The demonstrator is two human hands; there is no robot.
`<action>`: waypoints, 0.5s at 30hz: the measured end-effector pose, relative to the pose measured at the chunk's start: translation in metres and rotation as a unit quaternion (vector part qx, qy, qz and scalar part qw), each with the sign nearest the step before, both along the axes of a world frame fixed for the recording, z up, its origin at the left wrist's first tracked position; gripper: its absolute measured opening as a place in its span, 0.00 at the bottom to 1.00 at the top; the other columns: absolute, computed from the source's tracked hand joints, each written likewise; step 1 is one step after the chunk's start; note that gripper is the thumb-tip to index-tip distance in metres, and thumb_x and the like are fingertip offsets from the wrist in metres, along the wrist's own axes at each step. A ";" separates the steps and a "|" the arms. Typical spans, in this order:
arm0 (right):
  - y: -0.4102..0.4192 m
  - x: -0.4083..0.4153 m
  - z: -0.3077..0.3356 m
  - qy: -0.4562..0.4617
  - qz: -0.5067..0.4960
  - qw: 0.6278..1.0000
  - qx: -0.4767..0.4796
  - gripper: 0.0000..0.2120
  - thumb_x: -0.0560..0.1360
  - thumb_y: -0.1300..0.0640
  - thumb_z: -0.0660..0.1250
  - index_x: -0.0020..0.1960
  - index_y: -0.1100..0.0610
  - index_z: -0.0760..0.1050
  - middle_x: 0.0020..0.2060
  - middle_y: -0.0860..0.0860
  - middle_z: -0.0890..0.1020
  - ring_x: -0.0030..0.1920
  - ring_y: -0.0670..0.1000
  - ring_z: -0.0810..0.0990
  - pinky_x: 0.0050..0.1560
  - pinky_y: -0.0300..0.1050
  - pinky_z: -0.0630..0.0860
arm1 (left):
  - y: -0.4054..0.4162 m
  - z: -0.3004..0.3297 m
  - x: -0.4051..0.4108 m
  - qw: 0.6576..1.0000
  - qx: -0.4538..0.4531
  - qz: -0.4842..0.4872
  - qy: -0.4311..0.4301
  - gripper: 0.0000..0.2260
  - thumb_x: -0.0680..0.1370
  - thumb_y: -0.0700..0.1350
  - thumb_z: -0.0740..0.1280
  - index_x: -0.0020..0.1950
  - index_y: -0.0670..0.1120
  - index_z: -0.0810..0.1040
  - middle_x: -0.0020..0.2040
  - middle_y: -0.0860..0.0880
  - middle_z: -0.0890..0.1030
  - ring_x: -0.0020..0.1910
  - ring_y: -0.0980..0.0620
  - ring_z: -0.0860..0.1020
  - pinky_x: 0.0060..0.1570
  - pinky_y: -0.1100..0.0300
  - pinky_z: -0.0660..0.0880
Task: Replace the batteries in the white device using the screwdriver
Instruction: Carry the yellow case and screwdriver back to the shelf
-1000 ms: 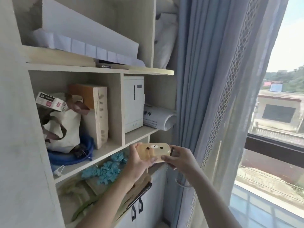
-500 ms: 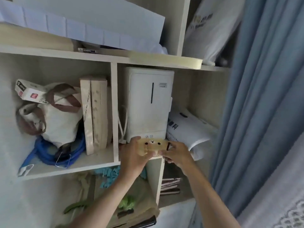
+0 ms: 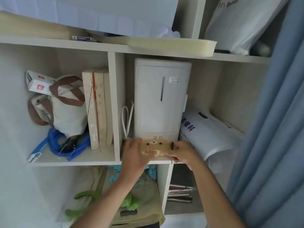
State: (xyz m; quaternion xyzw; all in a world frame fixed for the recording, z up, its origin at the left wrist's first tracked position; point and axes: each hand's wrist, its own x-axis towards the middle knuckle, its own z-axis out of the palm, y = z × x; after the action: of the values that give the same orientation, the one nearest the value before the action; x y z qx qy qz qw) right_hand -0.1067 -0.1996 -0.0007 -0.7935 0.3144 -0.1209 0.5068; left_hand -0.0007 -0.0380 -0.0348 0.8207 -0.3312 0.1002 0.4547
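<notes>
Two hands: left [image 3: 134, 155], right [image 3: 184, 154]. One bear-face case [image 3: 155, 145] between them. One white appliance [image 3: 162, 99] above hands. Three upright boards [image 3: 97, 109] up-left of left hand.

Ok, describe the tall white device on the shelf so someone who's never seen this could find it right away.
Start at the wooden shelving unit beside the blue curtain. In the middle row's right compartment, the tall white device stands upright, just behind both hands. Unlike the slumped white bag to its right, it is a rigid box with a thin dark vertical slot on its front.
</notes>
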 end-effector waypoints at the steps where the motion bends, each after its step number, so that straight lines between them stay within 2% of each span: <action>1: -0.003 0.002 -0.001 0.013 0.001 1.000 -0.009 0.07 0.71 0.62 0.76 0.42 0.65 0.81 0.30 0.54 0.76 0.28 0.49 0.72 0.28 0.39 0.72 | 0.000 -0.001 0.001 1.000 0.006 0.000 0.011 0.30 0.65 0.61 0.77 0.61 0.47 0.77 0.57 0.51 0.79 0.60 0.50 0.72 0.58 0.61 0.67; 3: -0.006 0.007 -0.002 0.046 0.000 0.998 -0.051 0.09 0.70 0.60 0.77 0.41 0.65 0.81 0.30 0.55 0.77 0.28 0.51 0.73 0.30 0.42 0.73 | 0.000 -0.002 0.004 1.000 0.014 0.004 0.021 0.33 0.65 0.63 0.76 0.64 0.48 0.76 0.59 0.50 0.78 0.63 0.49 0.72 0.63 0.58 0.68; 6: -0.005 0.012 -0.006 0.086 -0.026 0.983 -0.158 0.18 0.67 0.54 0.79 0.45 0.69 0.81 0.33 0.57 0.80 0.33 0.55 0.78 0.34 0.48 0.73 | 0.001 -0.003 0.003 1.000 0.011 0.011 0.021 0.35 0.66 0.61 0.77 0.69 0.46 0.74 0.63 0.48 0.76 0.66 0.48 0.70 0.66 0.60 0.62; 11: 0.000 0.012 -0.007 0.103 -0.064 0.964 -0.237 0.21 0.66 0.49 0.80 0.48 0.64 0.81 0.40 0.56 0.84 0.38 0.55 0.81 0.37 0.44 0.73 | 0.001 -0.004 0.000 0.999 0.004 0.023 0.025 0.38 0.68 0.61 0.76 0.73 0.46 0.71 0.67 0.47 0.73 0.69 0.48 0.66 0.70 0.56 0.62; 15: 0.003 0.011 -0.011 0.067 -0.086 0.955 -0.275 0.15 0.69 0.55 0.78 0.48 0.65 0.82 0.40 0.59 0.84 0.38 0.55 0.79 0.38 0.45 0.73 | 0.001 -0.005 -0.002 0.999 0.002 0.027 0.025 0.39 0.69 0.61 0.76 0.75 0.45 0.69 0.68 0.48 0.73 0.70 0.49 0.66 0.70 0.57 0.62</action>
State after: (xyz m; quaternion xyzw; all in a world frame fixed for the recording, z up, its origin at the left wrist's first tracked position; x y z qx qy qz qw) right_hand -0.0961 -0.1965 -0.0115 -0.8784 0.3689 -0.1924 0.2351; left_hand -0.0030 -0.0369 -0.0393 0.8327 -0.2976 0.0910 0.4580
